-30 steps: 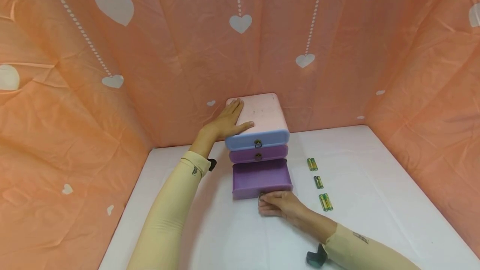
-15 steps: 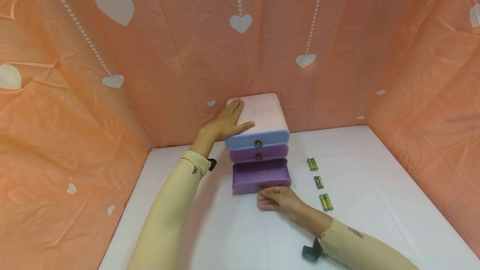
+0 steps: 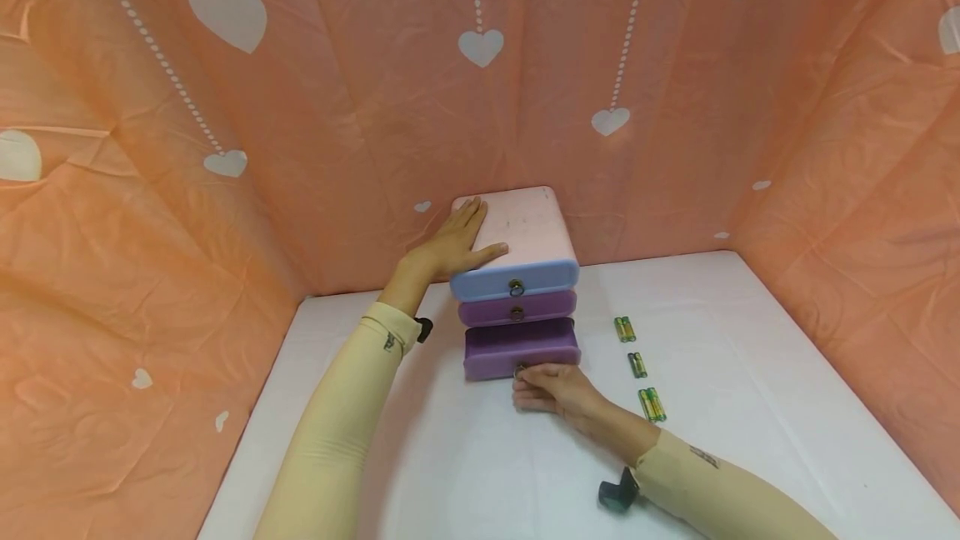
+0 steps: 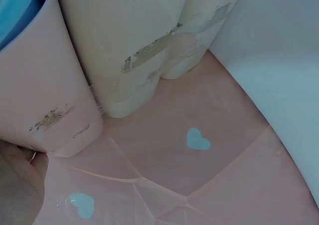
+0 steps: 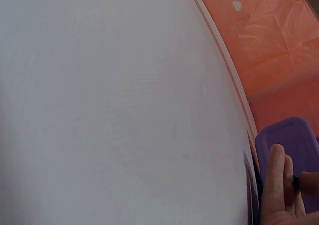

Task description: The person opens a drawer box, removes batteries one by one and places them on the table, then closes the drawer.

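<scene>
A small drawer cabinet (image 3: 525,227) with a pink top stands at the back of the white table. Its blue top drawer (image 3: 487,282) and purple middle drawer (image 3: 483,310) are closed; the purple bottom drawer (image 3: 487,367) is pulled partway out, its visible inside bare. My left hand (image 3: 452,242) rests with spread fingers on the left of the cabinet's top. With thumb and fingers my right hand (image 3: 558,392) pinches the ring pull (image 3: 519,370) on the bottom drawer's front. In the right wrist view, the right hand (image 5: 281,190) lies against the purple drawer front (image 5: 294,135).
Three small groups of green and gold batteries lie on the table to the right: a back pair (image 3: 624,328), a middle pair (image 3: 637,364) and a front pair (image 3: 652,405). Orange cloth (image 3: 360,148) with white hearts walls the table at the back and sides.
The right hand has moved away from me, toward the cabinet, and the bottom drawer has slid inward with it. The left hand stays on the cabinet's top. The batteries have not moved.
</scene>
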Motion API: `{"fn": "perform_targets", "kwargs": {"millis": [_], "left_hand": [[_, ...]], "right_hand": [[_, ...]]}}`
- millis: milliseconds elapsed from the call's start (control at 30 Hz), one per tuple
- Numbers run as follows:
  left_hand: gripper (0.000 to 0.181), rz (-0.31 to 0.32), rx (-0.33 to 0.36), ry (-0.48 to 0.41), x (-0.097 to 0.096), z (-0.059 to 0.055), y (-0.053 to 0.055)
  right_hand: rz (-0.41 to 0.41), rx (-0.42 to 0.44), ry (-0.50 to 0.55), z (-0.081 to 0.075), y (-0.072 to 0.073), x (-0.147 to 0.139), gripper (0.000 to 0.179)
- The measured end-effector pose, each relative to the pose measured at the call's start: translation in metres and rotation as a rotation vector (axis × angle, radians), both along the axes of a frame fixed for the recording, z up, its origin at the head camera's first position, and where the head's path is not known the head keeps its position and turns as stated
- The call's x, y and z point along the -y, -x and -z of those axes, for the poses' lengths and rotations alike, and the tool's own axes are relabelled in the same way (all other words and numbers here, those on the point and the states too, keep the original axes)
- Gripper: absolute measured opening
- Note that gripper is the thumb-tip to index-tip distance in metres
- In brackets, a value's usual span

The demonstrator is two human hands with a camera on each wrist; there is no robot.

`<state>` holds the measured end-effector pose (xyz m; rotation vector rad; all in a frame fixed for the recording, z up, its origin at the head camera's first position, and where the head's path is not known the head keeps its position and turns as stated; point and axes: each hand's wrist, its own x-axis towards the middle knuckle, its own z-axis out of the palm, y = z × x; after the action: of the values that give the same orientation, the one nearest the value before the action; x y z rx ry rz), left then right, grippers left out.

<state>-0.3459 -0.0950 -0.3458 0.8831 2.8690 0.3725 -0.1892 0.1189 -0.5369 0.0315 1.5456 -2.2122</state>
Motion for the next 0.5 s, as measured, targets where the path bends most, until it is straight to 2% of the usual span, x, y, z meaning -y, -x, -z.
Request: {"fn": "perform_targets", "kwargs": {"millis": [500], "left_hand": [[0.103, -0.010, 0.000, 0.004, 0.000, 0.001, 0.002]], "right_hand": [[0.055, 0.014, -0.017, 0.005, 0.015, 0.006, 0.031]]}}
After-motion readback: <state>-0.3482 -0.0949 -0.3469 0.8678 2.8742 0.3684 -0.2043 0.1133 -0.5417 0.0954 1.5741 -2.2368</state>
